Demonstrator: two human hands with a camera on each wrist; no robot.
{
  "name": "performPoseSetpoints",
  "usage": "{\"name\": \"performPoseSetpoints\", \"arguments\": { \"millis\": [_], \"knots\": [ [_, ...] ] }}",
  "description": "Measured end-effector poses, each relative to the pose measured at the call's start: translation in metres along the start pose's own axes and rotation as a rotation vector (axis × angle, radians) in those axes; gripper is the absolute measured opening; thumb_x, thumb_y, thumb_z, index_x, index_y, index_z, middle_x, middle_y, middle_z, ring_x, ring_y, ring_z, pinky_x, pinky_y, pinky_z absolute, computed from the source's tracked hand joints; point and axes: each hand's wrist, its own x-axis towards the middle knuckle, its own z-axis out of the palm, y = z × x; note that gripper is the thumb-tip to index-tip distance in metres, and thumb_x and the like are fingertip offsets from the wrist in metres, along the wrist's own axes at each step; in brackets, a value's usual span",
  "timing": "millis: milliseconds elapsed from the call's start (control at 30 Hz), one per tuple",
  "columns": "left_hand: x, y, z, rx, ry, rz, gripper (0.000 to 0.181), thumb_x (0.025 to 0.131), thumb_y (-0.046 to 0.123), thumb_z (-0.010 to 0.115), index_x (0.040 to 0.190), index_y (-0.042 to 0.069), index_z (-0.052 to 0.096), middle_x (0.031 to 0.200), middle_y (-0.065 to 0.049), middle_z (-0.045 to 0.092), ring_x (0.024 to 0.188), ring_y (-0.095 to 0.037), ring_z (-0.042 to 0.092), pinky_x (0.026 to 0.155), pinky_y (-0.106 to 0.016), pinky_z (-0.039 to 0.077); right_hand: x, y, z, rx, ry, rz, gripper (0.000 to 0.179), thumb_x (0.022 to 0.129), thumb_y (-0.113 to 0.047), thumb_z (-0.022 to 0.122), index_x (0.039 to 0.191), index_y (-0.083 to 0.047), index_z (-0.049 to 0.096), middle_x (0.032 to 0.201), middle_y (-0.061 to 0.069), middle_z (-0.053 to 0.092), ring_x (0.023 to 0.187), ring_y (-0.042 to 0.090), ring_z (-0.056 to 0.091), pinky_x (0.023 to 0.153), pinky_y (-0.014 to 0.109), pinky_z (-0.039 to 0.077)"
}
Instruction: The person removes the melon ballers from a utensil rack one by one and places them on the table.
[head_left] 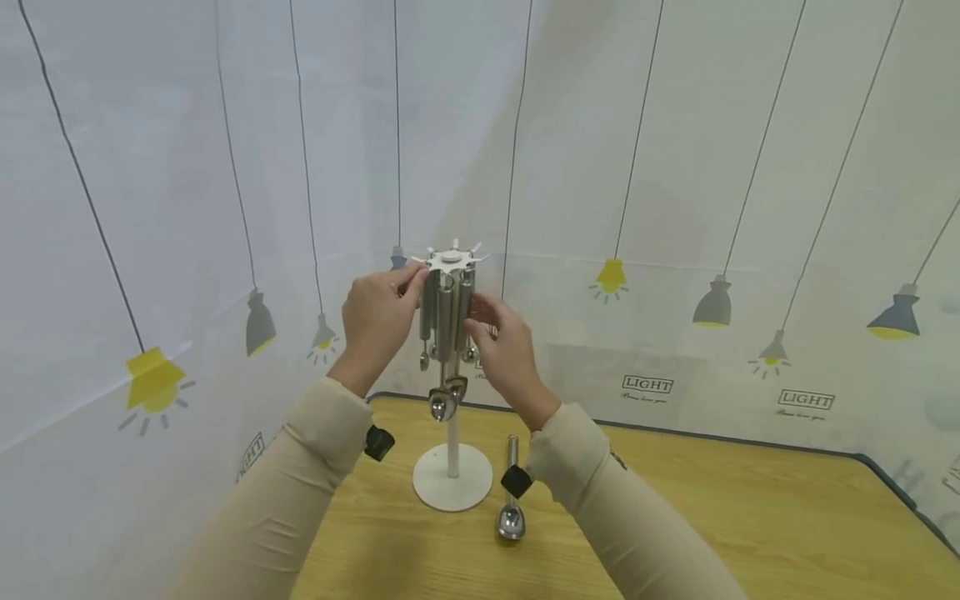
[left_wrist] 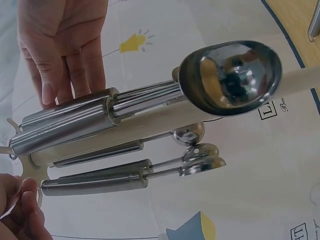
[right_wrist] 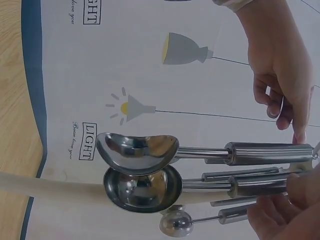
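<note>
Two hands are up around the top of a white stand, one on each side, with the stand's scoops between them. The left hand (head_left: pixel 378 317) is on the left side, with its thumb and finger pinching at the top end of one small scoop (left_wrist: pixel 95 183), close to the white rack (head_left: pixel 450 260). I cannot tell if the fingertips also grip the rack. The right hand (left_wrist: pixel 67 47) is on the other side, beside the shiny handles, with its fingers loose and mostly straight. I cannot tell if it touches them. The two hands are apart.

The white stand (head_left: pixel 453 446) is upright near the far left corner of the tabletop (head_left: pixel 675 517). Its round foot (head_left: pixel 442 490) sits flat, in from the far edge. Two big scoops (left_wrist: pixel 225 80) hang from the rack with their bowls down, next to smaller ones with little round bowls.

Another loose scoop (head_left: pixel 512 522) lies on the tabletop, to the right of the foot and below the right hand. Its handle points to the far edge. A black box (head_left: pixel 517 482) on the right sleeve (head_left: pixel 592 467) hides some of it.
</note>
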Motion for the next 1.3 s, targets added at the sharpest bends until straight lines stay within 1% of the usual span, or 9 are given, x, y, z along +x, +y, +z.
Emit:
{"name": "performPoseSetpoints", "arguments": {
  "millis": [167, 367, 500, 733, 867, 1000, 1167, 1300],
  "knots": [
    [0.0, -0.001, -0.001, 0.002, 0.009, 0.002, 0.028, 0.102, 0.032, 0.064, 0.121, 0.015, 0.075, 0.082, -0.006, 0.077, 0.058, -0.016, 0.064, 0.047, -0.031, 0.039, 0.003, 0.0, 0.0, 0.008, -0.008, -0.016, 0.042, 0.1, -0.003, 0.062, 0.141, -0.004, 0.054, 0.128, 0.011, 0.067, 0.116, 0.023, 0.064, 0.098, 0.034, 0.051],
    [-0.001, 0.0, -0.003, -0.006, -0.01, -0.002, 0.029, 0.103, 0.032, 0.063, 0.122, 0.014, 0.074, 0.077, -0.005, 0.075, 0.059, -0.017, 0.065, 0.047, -0.031, 0.038, 0.004, -0.001, -0.003, 0.028, -0.022, -0.017, 0.047, 0.098, 0.0, 0.063, 0.144, -0.006, 0.053, 0.128, 0.014, 0.067, 0.115, 0.025, 0.065, 0.098, 0.038, 0.052],
    [-0.001, 0.001, -0.003, -0.005, -0.008, -0.005, 0.029, 0.103, 0.032, 0.063, 0.122, 0.014, 0.074, 0.076, -0.004, 0.074, 0.059, -0.016, 0.064, 0.048, -0.032, 0.037, 0.005, -0.002, -0.005, 0.026, -0.029, -0.022, 0.047, 0.099, -0.001, 0.062, 0.145, -0.006, 0.052, 0.128, 0.014, 0.067, 0.115, 0.025, 0.065, 0.097, 0.037, 0.052],
    [-0.001, 0.001, 0.0, 0.003, 0.0, -0.005, 0.029, 0.103, 0.032, 0.063, 0.121, 0.014, 0.075, 0.073, -0.004, 0.072, 0.055, -0.016, 0.057, 0.048, -0.032, 0.036, 0.004, -0.004, -0.01, 0.027, -0.028, -0.022, 0.046, 0.099, -0.001, 0.062, 0.144, -0.005, 0.052, 0.127, 0.013, 0.067, 0.115, 0.025, 0.064, 0.098, 0.037, 0.052],
    [-0.001, 0.001, 0.003, 0.006, -0.012, -0.007, 0.029, 0.103, 0.033, 0.063, 0.122, 0.014, 0.074, 0.074, -0.003, 0.073, 0.056, -0.016, 0.06, 0.047, -0.032, 0.036, 0.003, -0.005, -0.012, 0.03, -0.024, -0.03, 0.047, 0.099, 0.0, 0.062, 0.145, -0.005, 0.051, 0.127, 0.014, 0.067, 0.116, 0.026, 0.064, 0.099, 0.038, 0.051],
    [0.0, 0.001, 0.005, 0.007, -0.029, -0.015, 0.03, 0.103, 0.034, 0.063, 0.122, 0.014, 0.074, 0.075, -0.003, 0.074, 0.057, -0.016, 0.063, 0.046, -0.032, 0.036, 0.001, -0.004, -0.014, 0.027, -0.013, -0.038, 0.048, 0.098, 0.001, 0.062, 0.144, -0.004, 0.051, 0.127, 0.015, 0.067, 0.115, 0.026, 0.065, 0.097, 0.037, 0.053],
    [-0.001, -0.001, 0.006, 0.019, -0.015, -0.014, 0.029, 0.103, 0.033, 0.063, 0.122, 0.014, 0.074, 0.077, -0.004, 0.075, 0.057, -0.016, 0.064, 0.046, -0.032, 0.036, 0.001, 0.0, -0.016, 0.025, -0.021, -0.042, 0.047, 0.098, 0.001, 0.063, 0.143, -0.002, 0.051, 0.126, 0.016, 0.067, 0.113, 0.027, 0.065, 0.097, 0.04, 0.053],
    [0.0, 0.0, 0.007, 0.023, -0.014, -0.012, 0.03, 0.103, 0.034, 0.062, 0.123, 0.015, 0.074, 0.075, -0.004, 0.074, 0.055, -0.015, 0.062, 0.046, -0.032, 0.036, 0.001, 0.003, -0.018, 0.005, -0.012, -0.035, 0.048, 0.097, 0.0, 0.064, 0.143, -0.003, 0.051, 0.125, 0.015, 0.068, 0.112, 0.027, 0.066, 0.1, 0.041, 0.05]
  ]
}}
